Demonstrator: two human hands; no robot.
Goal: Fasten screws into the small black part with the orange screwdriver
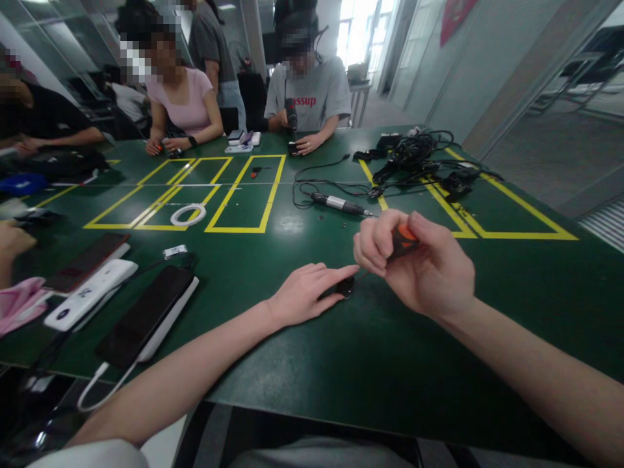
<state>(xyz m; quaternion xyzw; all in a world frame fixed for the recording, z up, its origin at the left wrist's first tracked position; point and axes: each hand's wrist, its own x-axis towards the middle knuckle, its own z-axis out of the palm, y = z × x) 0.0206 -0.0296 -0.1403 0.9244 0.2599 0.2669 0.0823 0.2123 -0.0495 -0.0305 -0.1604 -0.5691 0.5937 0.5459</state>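
My left hand rests on the green table, its thumb and fingers round a small black part that lies on the surface. Just to the right and raised above the table, my right hand grips a screwdriver with an orange and dark handle. Its thin shaft points toward the black part; whether the tip touches it I cannot tell. Beyond my hands lies a black and silver electric screwdriver, and a few tiny pieces are near it.
Black cables are heaped at the back right. On the left lie a black phone, a white power strip and a red-edged phone. A white ring sits among yellow tape outlines. Several people are across the table, one holding a power tool.
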